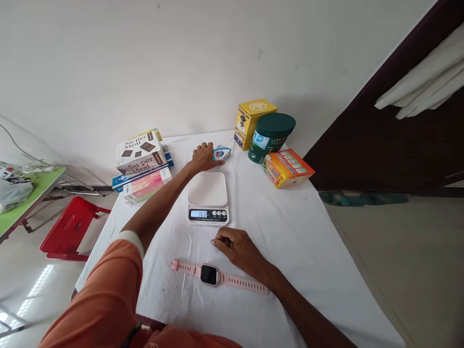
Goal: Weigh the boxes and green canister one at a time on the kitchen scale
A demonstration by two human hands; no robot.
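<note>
At the far side of the table my left hand (203, 157) is closed around the left end of a small blue and white box (222, 153). The thumb lies along the box's near side, and the fingers partly hide it. Just in front stands a white kitchen scale (208, 189), nothing visible on its plate, its display reading about 363. My right hand (237, 246) rests in a loose fist on the cloth, nearer than the scale, with nothing seen in it. A pink smartwatch (209, 275) lies stretched out below, one strap end close to the right wrist.
Stacked boxes, including a Su-per Meal box (139, 153), sit at the left back. At the right back are a yellow box (250, 123), a dark green tub (271, 137) and an orange box (288, 167). A red chair (68, 227) stands left of the table.
</note>
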